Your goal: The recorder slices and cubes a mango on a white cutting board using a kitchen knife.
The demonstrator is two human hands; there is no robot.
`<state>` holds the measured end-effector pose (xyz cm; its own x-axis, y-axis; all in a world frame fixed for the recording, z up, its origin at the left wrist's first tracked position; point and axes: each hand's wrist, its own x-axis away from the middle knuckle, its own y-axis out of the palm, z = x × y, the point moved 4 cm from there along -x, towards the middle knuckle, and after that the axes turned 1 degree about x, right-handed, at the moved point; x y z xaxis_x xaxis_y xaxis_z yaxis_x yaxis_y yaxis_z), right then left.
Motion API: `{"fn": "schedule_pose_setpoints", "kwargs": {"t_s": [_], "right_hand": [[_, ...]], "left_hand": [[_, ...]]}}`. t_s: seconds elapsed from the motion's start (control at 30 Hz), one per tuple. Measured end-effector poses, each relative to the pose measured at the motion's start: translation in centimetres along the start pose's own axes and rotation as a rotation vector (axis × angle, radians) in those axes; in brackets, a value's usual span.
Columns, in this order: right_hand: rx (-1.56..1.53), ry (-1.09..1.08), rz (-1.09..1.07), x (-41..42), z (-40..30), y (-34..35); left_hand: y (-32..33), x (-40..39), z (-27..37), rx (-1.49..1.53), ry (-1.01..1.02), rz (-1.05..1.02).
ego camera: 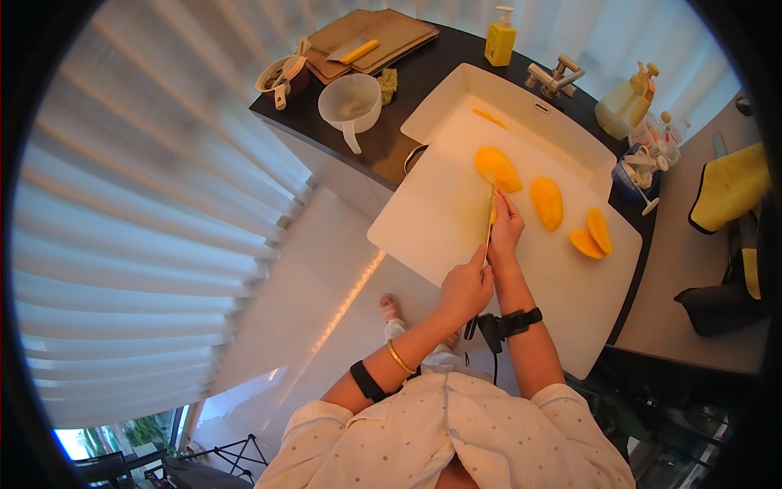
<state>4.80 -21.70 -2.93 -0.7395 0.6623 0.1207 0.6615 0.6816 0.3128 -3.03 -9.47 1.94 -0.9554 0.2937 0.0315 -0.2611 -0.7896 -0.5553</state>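
My left hand (467, 288) grips the handle of a knife (490, 211), whose narrow blade points away from me, edge-on to the view. Just beyond it, my right hand (507, 229) pinches a small piece of mango (493, 215) against the blade. Past the knife tip a large peeled mango piece (498, 168) lies on a white board (421, 226). To the right rest another mango piece (546, 203) and two thinner mango slices (591, 235), one partly over the other. My right fingers partly hide the small piece.
Behind the board is a white sink (544, 137) with a metal faucet (555, 76) and a yellow pump bottle (501, 40). A translucent handled jug (349, 104) and wooden cutting boards (372, 40) stand left. A spray bottle (626, 104) and blue basket (635, 174) stand right.
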Motion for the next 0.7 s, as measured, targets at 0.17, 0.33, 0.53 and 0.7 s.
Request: {"fn": "schedule_pose_setpoints", "kwargs": {"t_s": [0.17,0.33,0.53,0.7], "right_hand": [[-0.149,0.041,0.015,-0.5,-1.9,4.8],[0.079,-0.194,-0.09,-2.1,-3.9,14.8],[0.17,-0.381,-0.136,-5.0,-3.2,30.3],[0.106,-0.232,-0.184,-7.7,-0.2,39.1]], "left_hand": [[-4.3,-2.2,0.9,0.015,0.014,-0.009],[-12.2,-6.1,0.6,0.068,0.101,0.122],[-22.4,-13.4,-2.6,0.242,0.106,0.19],[-28.5,-18.9,-6.2,0.39,-0.029,0.173]]}}
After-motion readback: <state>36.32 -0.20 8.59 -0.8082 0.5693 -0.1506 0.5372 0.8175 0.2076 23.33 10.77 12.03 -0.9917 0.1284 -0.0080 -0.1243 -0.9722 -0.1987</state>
